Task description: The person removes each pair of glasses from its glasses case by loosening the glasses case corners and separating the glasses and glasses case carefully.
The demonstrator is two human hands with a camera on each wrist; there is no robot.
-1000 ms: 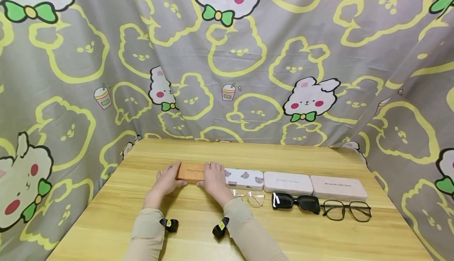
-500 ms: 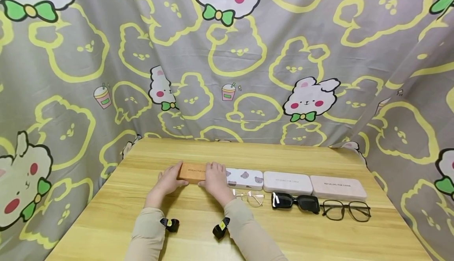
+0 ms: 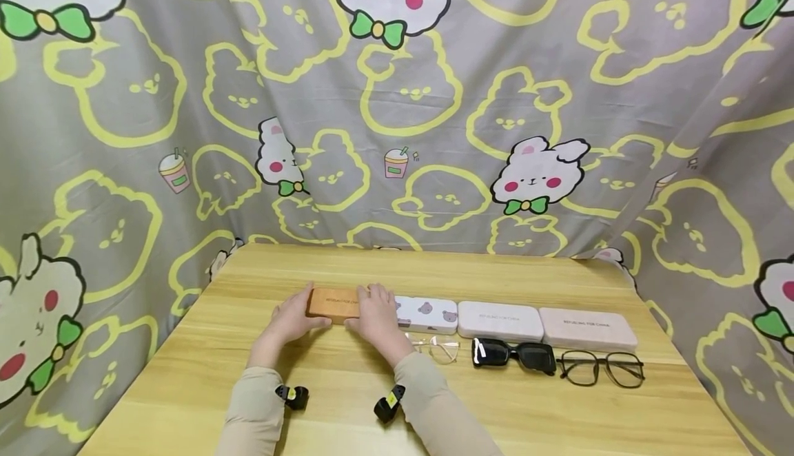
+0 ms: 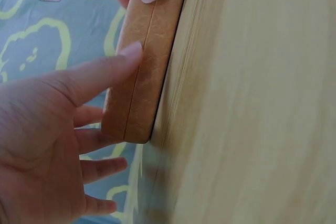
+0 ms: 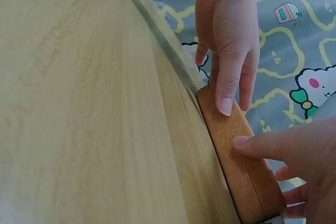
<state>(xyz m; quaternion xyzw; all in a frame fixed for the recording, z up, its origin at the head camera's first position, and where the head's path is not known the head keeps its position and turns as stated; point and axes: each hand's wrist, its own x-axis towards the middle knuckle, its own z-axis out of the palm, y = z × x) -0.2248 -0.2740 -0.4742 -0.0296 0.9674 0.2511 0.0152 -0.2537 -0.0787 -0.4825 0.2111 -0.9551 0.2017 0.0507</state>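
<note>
In the head view, an orange-brown glasses case (image 3: 329, 302) lies closed on the table, at the left end of a row of cases. My left hand (image 3: 290, 317) holds its left end, thumb on the front side and fingers round the far side. Over its right end is my right hand (image 3: 375, 315), thumb on the front and fingers across the top. Both thumbs press near the lid seam in the left wrist view, where the case (image 4: 144, 61) shows its front side. A white case with bear prints (image 3: 426, 313) stands right beside my right hand, partly hidden by it.
Farther right in the row are a white case (image 3: 500, 320) and a pale pink case (image 3: 588, 327). In front lie clear-framed glasses (image 3: 443, 350), black sunglasses (image 3: 513, 355) and black-framed glasses (image 3: 602, 368). A patterned curtain (image 3: 428, 132) hangs behind the wooden table (image 3: 335, 415).
The orange-brown case and both hands have shifted very slightly right, toward the bear-print case. The head view has moved a little. Both hands keep their hold.
</note>
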